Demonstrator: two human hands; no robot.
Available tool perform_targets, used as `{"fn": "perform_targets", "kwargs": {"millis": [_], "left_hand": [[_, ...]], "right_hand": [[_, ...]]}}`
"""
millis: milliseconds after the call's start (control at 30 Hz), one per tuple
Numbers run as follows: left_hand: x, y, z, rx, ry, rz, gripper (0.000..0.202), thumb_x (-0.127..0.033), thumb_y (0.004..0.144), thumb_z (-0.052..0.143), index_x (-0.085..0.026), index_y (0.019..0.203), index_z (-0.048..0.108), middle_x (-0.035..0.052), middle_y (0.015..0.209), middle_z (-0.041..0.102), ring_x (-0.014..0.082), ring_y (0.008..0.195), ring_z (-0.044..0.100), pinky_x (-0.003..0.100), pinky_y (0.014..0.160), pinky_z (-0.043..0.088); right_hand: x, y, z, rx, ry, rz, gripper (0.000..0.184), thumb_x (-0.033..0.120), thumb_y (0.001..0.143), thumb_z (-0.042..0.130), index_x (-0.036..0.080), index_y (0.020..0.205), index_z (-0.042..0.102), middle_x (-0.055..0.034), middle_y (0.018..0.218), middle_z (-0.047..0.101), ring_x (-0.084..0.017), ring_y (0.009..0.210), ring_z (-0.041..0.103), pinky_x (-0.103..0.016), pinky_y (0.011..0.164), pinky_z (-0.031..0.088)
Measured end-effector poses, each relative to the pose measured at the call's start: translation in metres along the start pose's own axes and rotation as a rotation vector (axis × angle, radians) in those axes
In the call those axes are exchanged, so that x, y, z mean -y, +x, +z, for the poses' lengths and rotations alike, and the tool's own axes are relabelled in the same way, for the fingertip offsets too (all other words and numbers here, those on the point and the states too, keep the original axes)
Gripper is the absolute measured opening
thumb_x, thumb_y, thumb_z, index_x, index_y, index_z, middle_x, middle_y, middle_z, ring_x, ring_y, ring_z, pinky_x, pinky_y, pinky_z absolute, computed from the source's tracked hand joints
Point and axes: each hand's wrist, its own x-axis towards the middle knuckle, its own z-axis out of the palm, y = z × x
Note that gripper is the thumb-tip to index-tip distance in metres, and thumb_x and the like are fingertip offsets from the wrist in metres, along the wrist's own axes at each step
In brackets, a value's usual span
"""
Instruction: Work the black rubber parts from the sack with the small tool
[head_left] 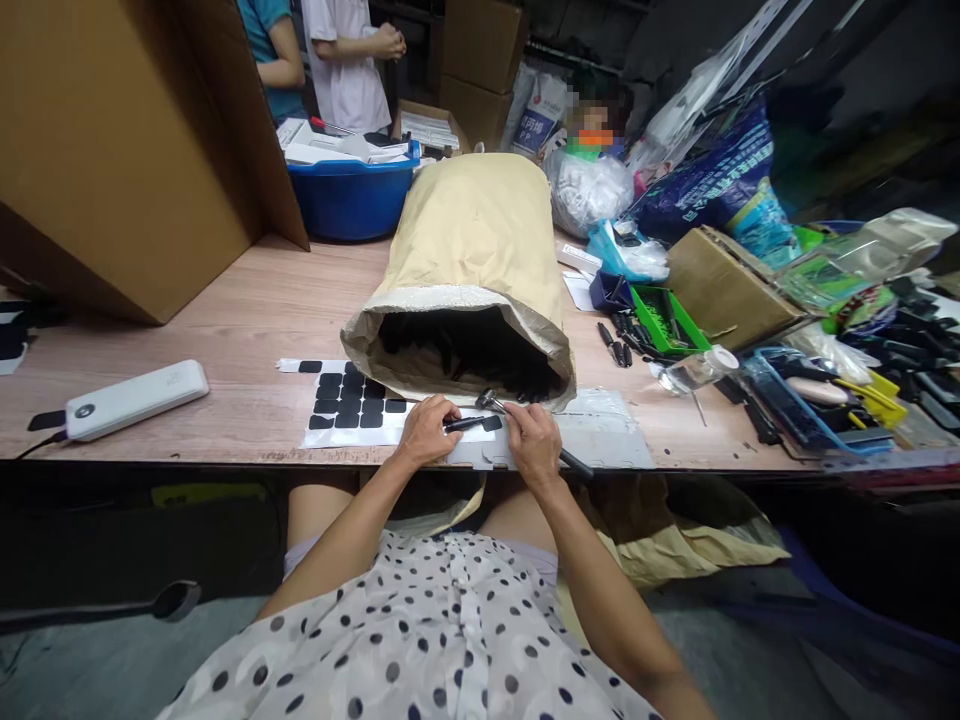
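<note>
As we read the frame from left to right, a white device [135, 400] lies on the worktop [247, 330], well apart from both hands. Left of centre we find a white sheet with black patches [349, 400], and by its right part the left hand [429, 432], its grip narrow on one end of a slim dark piece [466, 423]. That piece is just below the middle of the frame, near the mouth of a large bag [480, 230]; its long axis runs nearly level, rising slightly rightward. Here is the relation we judge to matter most: the free end points toward the right hand [534, 440], while the left hand, holding the piece, is the nearer. We see the right grip closed round a hammer [489, 401], whose handle slants from upper left to lower right and whose metal head appears just above the free end; whether they touch, we cannot tell. Farther right, a green tray [667, 320] stands on the worktop.
</note>
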Motion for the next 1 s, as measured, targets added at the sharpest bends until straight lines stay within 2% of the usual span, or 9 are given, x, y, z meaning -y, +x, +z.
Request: {"fn": "perform_targets", "kwargs": {"millis": [267,500,600,733,833,900,1000], "left_hand": [[0.002,-0.003,0.001,-0.013,0.029,0.027,0.017,-0.021,0.067,0.073,-0.022,0.082,0.065,0.0011,0.085,0.064,0.0221,0.086,0.060,0.036,0.082,0.048],[0.002,-0.002,-0.005,0.013,0.095,0.077,0.008,-0.021,0.076,0.070,-0.022,0.084,0.068,0.0019,0.084,0.063,0.0219,0.087,0.060,0.036,0.081,0.048],[-0.003,-0.025,-0.010,0.038,0.086,0.185,0.008,-0.022,0.082,0.065,-0.021,0.090,0.067,0.0033,0.088,0.065,0.0208,0.086,0.061,0.034,0.079,0.049],[-0.004,-0.078,-0.010,0.136,0.041,0.319,0.012,-0.024,0.089,0.057,-0.022,0.096,0.067,0.0028,0.086,0.067,0.0182,0.077,0.063,0.030,0.074,0.050],[0.007,-0.109,-0.007,0.181,0.084,0.237,0.015,-0.024,0.088,0.056,-0.022,0.096,0.068,0.0031,0.085,0.068,0.0199,0.073,0.066,0.030,0.067,0.051],[0.019,-0.119,-0.002,0.197,0.160,0.090,0.016,-0.024,0.087,0.056,-0.022,0.094,0.070,0.0043,0.085,0.069,0.0227,0.073,0.067,0.031,0.063,0.050],[0.038,-0.122,0.004,0.230,0.316,-0.162,0.012,-0.022,0.081,0.060,-0.020,0.086,0.071,0.0054,0.077,0.069,0.0258,0.069,0.068,0.031,0.058,0.046]], "right_hand": [[0.001,-0.008,0.013,-0.038,-0.061,-0.001,0.023,0.024,0.096,0.053,0.025,0.105,0.074,-0.0054,0.086,0.060,-0.020,0.082,0.048,-0.030,0.072,0.033],[0.002,-0.007,0.015,-0.023,-0.055,0.006,0.024,0.022,0.095,0.052,0.025,0.107,0.073,-0.0054,0.088,0.057,-0.020,0.085,0.047,-0.031,0.074,0.034],[0.004,-0.007,0.016,-0.040,-0.059,0.002,0.023,0.023,0.095,0.052,0.025,0.106,0.072,-0.0054,0.087,0.058,-0.020,0.084,0.047,-0.031,0.073,0.034],[0.006,-0.006,0.016,-0.045,-0.066,0.010,0.023,0.023,0.095,0.052,0.025,0.105,0.072,-0.0053,0.087,0.058,-0.020,0.083,0.047,-0.031,0.073,0.034],[0.007,-0.006,0.016,-0.042,-0.069,0.015,0.022,0.023,0.094,0.053,0.025,0.105,0.072,-0.0052,0.087,0.058,-0.020,0.083,0.047,-0.031,0.073,0.033],[0.008,-0.006,0.015,-0.044,-0.069,0.012,0.023,0.023,0.094,0.053,0.025,0.106,0.072,-0.0053,0.087,0.058,-0.020,0.083,0.047,-0.031,0.073,0.033],[0.008,-0.006,0.016,-0.056,-0.073,0.005,0.023,0.022,0.094,0.053,0.024,0.105,0.072,-0.0053,0.087,0.057,-0.020,0.083,0.046,-0.031,0.072,0.033]]}}
